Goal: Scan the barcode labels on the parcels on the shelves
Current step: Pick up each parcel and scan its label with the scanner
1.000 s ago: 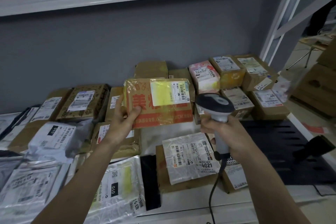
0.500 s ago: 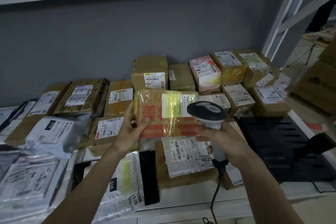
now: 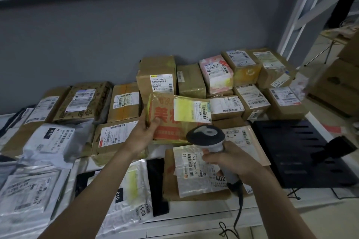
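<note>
My left hand (image 3: 144, 132) grips the left edge of a tape-wrapped cardboard parcel with red print (image 3: 171, 122), held low over the shelf. Its white and yellow barcode label (image 3: 192, 110) faces up at the top right. My right hand (image 3: 231, 159) holds the grey handle of a corded barcode scanner (image 3: 206, 135), whose dark head sits just below the label, in front of the parcel's lower right corner. Under the scanner lies a flat brown parcel with a plastic-covered label marked 402 (image 3: 196, 170).
Brown boxes with labels (image 3: 157, 79) are stacked along the grey back wall, and a pink box (image 3: 216, 73) stands among them. Grey and white mailer bags (image 3: 48, 141) cover the shelf's left side. A black perforated panel (image 3: 295, 151) lies at the right. The scanner cable (image 3: 238, 219) hangs over the front edge.
My left hand has lowered the red-printed parcel toward the shelf and to the right. The scanner head has dropped with it and now sits below the label. The box behind has come into view.
</note>
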